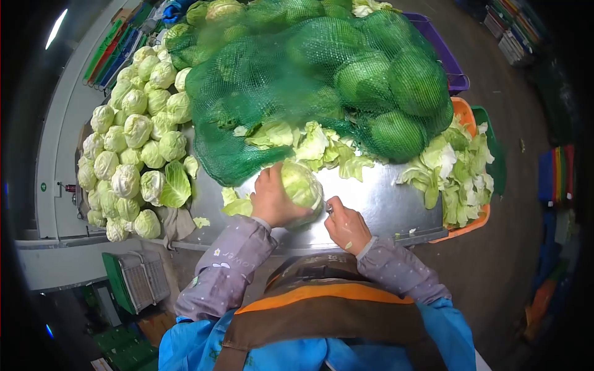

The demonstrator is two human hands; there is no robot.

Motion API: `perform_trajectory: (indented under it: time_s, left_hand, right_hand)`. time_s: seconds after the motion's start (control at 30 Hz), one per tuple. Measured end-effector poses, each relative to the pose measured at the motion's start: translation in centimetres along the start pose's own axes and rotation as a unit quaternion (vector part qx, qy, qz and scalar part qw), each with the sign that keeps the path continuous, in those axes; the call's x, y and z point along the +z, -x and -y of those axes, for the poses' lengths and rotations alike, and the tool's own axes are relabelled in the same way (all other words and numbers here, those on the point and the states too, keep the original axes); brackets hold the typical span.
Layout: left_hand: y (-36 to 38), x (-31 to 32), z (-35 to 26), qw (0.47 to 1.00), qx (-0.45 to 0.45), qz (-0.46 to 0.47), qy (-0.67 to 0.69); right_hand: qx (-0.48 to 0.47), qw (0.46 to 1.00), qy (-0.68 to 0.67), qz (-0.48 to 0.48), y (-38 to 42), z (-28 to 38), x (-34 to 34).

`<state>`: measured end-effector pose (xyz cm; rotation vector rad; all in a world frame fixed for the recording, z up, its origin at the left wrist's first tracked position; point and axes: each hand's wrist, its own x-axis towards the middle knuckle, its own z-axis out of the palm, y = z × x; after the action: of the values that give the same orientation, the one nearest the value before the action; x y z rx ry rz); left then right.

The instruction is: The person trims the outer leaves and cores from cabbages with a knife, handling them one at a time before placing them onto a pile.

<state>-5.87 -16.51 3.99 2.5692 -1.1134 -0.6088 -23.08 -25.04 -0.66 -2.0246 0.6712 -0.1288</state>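
A pale green cabbage [302,187] rests on the metal table near its front edge. My left hand [276,196] presses around its left side, thumb toward me and fingers over the far side. Just right of the cabbage, my right hand [348,227] is closed round a small metal tool [329,209]; only a short piece shows by the thumb, the rest is hidden in the fist. Loose leaves [236,203] lie beside my left hand. Beyond the cabbage are more torn leaves [322,148] and a green net sack [260,80] with whole cabbages in it.
Trimmed cabbages [137,130] are piled high on the left. An orange crate [473,219] at the right edge overflows with leaves [458,167]. A purple crate [455,74] stands behind it. A grey cloth [178,224] hangs at the table's front left.
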Motion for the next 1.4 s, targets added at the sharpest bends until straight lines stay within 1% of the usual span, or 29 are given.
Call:
perform_trajectory:
  time_s: [0.1,0.17,0.2,0.27,0.37,0.4,0.47,0.5,0.53,0.6,0.67,0.73,0.8,0.83,0.87,0.93,0.97,1.0,1.03,1.07,1.1,1.13,1.2,1.23,1.27,1.3,1.33,1.37,1.4]
  left_hand:
    - [-0.1,0.0,-0.1,1.0,-0.008,0.0,-0.006]
    - [-0.2,0.3,-0.4,1.0,-0.015,0.007,-0.005]
    - [-0.4,0.5,-0.5,0.999,-0.04,0.006,-0.013]
    - [-1.2,0.3,-0.6,0.997,-0.071,0.011,-0.021]
    - [-1.6,-0.4,-1.1,0.997,-0.056,0.049,-0.031]
    - [-1.3,0.0,-1.0,0.996,-0.065,0.059,-0.029]
    - [-1.3,0.1,-0.8,0.999,-0.043,-0.011,-0.013]
    - [-1.7,-0.2,-0.2,0.999,-0.04,-0.005,0.01]
    - [-2.1,-0.2,0.1,0.999,-0.041,-0.014,0.01]
    - [-2.4,-0.5,0.5,0.997,-0.06,0.05,-0.001]
    - [-1.9,-1.0,1.7,0.996,-0.053,0.062,0.021]
    - [-1.5,-0.8,3.4,0.996,0.024,0.028,0.086]
    - [0.5,0.4,7.1,0.981,0.11,-0.054,0.151]
    - [1.8,0.5,8.8,0.97,0.103,-0.024,0.218]
    - [2.8,1.1,10.8,0.95,0.099,0.008,0.296]
    - [5.3,0.3,10.4,0.927,0.073,0.027,0.368]
    - [6.1,0.7,10.5,0.927,0.07,0.02,0.367]
    - [6.6,1.4,10.6,0.92,0.063,-0.017,0.386]
    - [6.6,1.8,10.2,0.911,0.061,-0.052,0.405]
    - [6.6,2.0,9.7,0.909,0.07,-0.056,0.407]
    - [6.9,2.1,9.1,0.915,0.056,-0.084,0.391]
    - [7.2,2.3,8.5,0.92,0.039,-0.111,0.373]
    - [7.5,3.2,7.0,0.907,0.033,-0.123,0.402]
    - [7.4,3.4,6.3,0.846,-0.019,-0.112,0.52]
    - [7.7,3.7,5.7,0.767,-0.077,-0.096,0.63]
    - [7.3,2.8,4.9,0.77,-0.129,-0.064,0.622]
    - [6.9,2.7,4.5,0.765,-0.133,-0.064,0.627]
    - [6.3,2.7,4.2,0.895,-0.047,-0.11,0.43]
    - [5.5,2.5,3.8,0.967,0.04,-0.15,0.201]
  right_hand:
    - [0.055,0.997,0.035,0.051,-0.5,0.9,-0.3]
    - [0.084,0.994,0.039,0.062,-1.9,0.0,0.8]
    - [0.105,0.991,0.04,0.067,-2.6,-0.3,1.1]
    - [0.095,0.992,0.038,0.073,-3.4,-0.7,0.7]
    - [0.043,0.994,0.027,0.102,-1.7,-0.9,0.0]
    - [0.05,0.992,0.024,0.113,-1.2,-0.8,0.3]
    - [0.089,0.988,0.059,0.108,-1.9,-0.5,0.5]
    - [0.112,0.987,0.071,0.095,-2.9,-0.6,1.3]
    - [0.104,0.987,0.075,0.093,-3.9,-1.7,2.2]
    - [0.107,0.977,0.144,0.114,-5.6,-3.1,4.0]
    - [0.105,0.98,0.134,0.1,-5.1,-3.1,4.2]
    - [0.162,0.976,0.122,0.083,-5.3,-3.0,3.9]
    - [0.131,0.979,0.137,0.072,-5.5,-2.8,3.4]
    - [0.117,0.98,0.146,0.065,-5.5,-2.8,3.4]
    - [0.11,0.984,0.131,0.049,-5.6,-2.7,3.7]
    - [0.107,0.989,0.087,0.053,-6.3,-4.1,5.3]
    - [0.091,0.994,0.019,0.063,-6.6,-5.8,6.2]
    - [0.085,0.994,0.021,0.063,-6.4,-5.2,6.1]
    - [0.176,0.954,-0.222,0.098,-6.2,-4.1,5.5]
    - [0.252,0.847,-0.449,0.128,-6.0,-2.8,4.8]
    - [0.239,0.811,-0.518,0.129,-5.5,-0.9,4.7]
    - [0.193,0.915,-0.322,0.146,-5.8,0.2,4.5]
    - [0.126,0.979,-0.153,0.039,-5.2,2.0,3.0]
    - [0.06,0.989,-0.133,-0.026,-4.6,2.2,1.9]
    - [-0.002,0.987,-0.153,-0.04,-4.3,2.6,0.6]
    - [-0.027,0.991,-0.13,-0.017,-4.4,2.8,-0.6]
    - [-0.054,0.993,-0.106,0.005,-4.8,3.2,-1.7]
    - [-0.053,0.997,0.023,0.043,-5.1,4.6,-2.2]
    - [-0.055,0.997,0.027,0.044,-6.0,4.0,-2.2]
